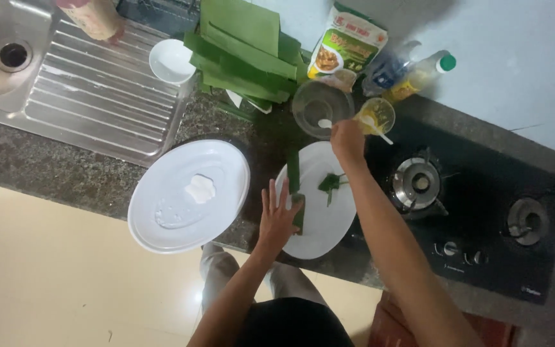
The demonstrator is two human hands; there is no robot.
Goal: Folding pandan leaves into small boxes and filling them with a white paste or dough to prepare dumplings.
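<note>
My left hand (277, 215) lies flat with fingers spread on a strip of green banana leaf (295, 187) at the left edge of a white plate (319, 234). More small leaf pieces (330, 183) sit in the plate's middle. My right hand (347, 138) reaches up to a clear glass bowl (321, 103) and grips a white spoon (324, 123) at the bowl's near rim. A small cup of yellow liquid (376, 115) with another spoon stands right beside that hand.
A large white oval platter (162, 222) with a white lump overhangs the counter edge at left. Stacked banana leaves (245, 45), a food packet (347, 42), an oil bottle (422, 74), a white bowl (172, 61), a steel sink (8, 54) and a black gas hob (476, 199) surround the plate.
</note>
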